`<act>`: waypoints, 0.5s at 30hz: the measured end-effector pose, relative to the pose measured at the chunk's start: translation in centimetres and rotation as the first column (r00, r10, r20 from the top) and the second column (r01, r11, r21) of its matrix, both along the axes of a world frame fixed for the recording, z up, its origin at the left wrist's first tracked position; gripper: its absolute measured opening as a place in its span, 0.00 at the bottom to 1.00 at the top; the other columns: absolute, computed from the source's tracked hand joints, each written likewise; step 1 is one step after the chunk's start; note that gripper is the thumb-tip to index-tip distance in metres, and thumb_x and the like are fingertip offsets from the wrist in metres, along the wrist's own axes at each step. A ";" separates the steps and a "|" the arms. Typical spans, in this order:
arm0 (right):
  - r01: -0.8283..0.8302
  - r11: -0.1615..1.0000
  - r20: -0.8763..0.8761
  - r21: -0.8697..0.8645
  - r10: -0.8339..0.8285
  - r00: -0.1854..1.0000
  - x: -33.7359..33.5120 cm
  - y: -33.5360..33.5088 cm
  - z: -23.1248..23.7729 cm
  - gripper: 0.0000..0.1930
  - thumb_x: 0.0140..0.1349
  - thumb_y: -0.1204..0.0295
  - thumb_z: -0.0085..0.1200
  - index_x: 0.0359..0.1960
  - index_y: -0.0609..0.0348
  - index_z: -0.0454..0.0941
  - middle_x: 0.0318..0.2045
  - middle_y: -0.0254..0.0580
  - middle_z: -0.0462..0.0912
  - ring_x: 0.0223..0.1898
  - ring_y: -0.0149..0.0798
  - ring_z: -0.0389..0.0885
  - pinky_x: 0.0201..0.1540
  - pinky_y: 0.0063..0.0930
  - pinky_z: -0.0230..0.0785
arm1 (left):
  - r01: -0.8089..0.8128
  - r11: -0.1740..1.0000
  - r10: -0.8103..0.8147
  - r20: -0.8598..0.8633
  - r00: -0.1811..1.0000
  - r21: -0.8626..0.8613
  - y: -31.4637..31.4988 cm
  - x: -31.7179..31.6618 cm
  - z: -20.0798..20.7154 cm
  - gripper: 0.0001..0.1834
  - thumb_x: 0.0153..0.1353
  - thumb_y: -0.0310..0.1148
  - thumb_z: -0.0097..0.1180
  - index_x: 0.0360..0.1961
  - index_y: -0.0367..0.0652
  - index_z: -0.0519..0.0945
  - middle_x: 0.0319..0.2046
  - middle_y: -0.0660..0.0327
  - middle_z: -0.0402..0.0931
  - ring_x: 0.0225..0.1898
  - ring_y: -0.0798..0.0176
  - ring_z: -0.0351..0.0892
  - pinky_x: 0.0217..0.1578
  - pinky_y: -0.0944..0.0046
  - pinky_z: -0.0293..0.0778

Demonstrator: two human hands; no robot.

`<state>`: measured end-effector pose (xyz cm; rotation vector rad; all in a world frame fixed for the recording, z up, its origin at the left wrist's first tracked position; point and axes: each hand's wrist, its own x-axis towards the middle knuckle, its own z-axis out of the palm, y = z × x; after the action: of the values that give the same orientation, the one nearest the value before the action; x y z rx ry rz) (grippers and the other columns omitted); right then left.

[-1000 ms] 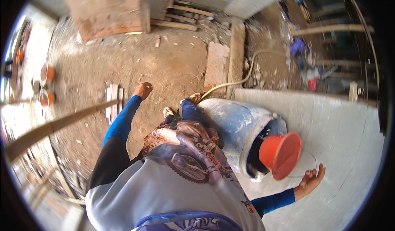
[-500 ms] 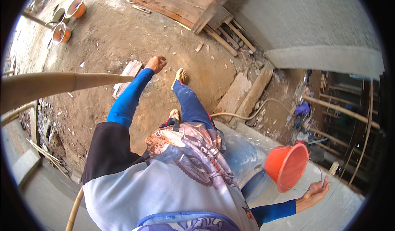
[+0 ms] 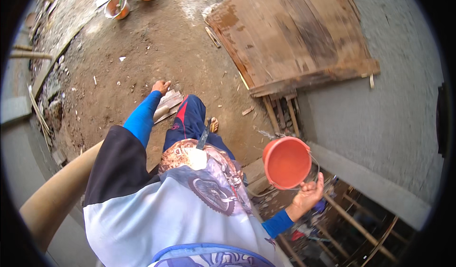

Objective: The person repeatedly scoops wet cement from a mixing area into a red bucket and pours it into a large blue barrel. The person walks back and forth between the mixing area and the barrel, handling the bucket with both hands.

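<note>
My right hand [image 3: 308,195] grips the thin wire handle of an orange plastic bucket [image 3: 286,162], which hangs at my right side with its mouth turned toward me; the inside looks bare. My left hand [image 3: 161,86] swings out in front of me at the end of a blue sleeve, fingers curled, holding nothing that I can see. It is above a small stack of grey boards [image 3: 168,106] on the dirt. My leg in dark blue trousers [image 3: 189,122] steps forward, with a sandalled foot [image 3: 214,124] on the ground.
A large worn wooden panel [image 3: 289,34] leans on a grey rendered wall [image 3: 380,124]. Two orange buckets [image 3: 117,5] stand far ahead on the brown dirt. A thick bamboo pole [image 3: 57,195] crosses the lower left. Wooden poles and clutter lie below the wall at lower right.
I have turned and walked away from the blue drum, which is out of view now. The bucket stays in my right hand; the wooden panel and wall have come closer.
</note>
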<state>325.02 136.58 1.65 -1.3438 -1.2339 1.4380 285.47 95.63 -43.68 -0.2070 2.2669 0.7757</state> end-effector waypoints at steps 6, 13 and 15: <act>-0.237 0.958 -0.133 -0.161 0.217 0.967 -25.4 5.2 -9.2 0.17 0.65 0.70 0.43 0.52 0.62 0.74 0.14 0.30 0.64 0.13 0.26 0.61 0.23 0.27 0.70 | -0.288 0.958 0.288 0.041 0.957 -0.008 -6.9 -5.5 -0.5 0.29 0.62 0.55 0.50 0.37 0.35 0.81 0.20 0.54 0.78 0.19 0.61 0.80 0.22 0.60 0.75; -0.373 0.883 -0.138 -0.284 0.347 0.928 -58.1 7.1 -12.7 0.14 0.64 0.65 0.49 0.47 0.60 0.74 0.12 0.29 0.62 0.12 0.26 0.62 0.22 0.29 0.70 | -0.525 0.849 0.523 -0.043 0.851 -0.060 -15.5 -17.5 -0.1 0.32 0.58 0.59 0.50 0.38 0.36 0.83 0.37 0.42 0.80 0.45 0.43 0.80 0.47 0.51 0.72; -0.399 0.869 -0.161 -0.291 0.367 0.916 -67.1 6.4 -12.7 0.12 0.64 0.65 0.51 0.44 0.59 0.74 0.12 0.29 0.62 0.12 0.26 0.62 0.22 0.29 0.69 | -0.537 0.842 0.533 -0.080 0.842 -0.047 -16.8 -23.0 0.8 0.30 0.60 0.58 0.50 0.37 0.35 0.81 0.31 0.48 0.79 0.37 0.51 0.79 0.38 0.55 0.72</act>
<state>257.88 142.99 -11.01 -1.2543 -1.2897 2.0361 262.49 78.80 -42.84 -0.8936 2.3175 0.9948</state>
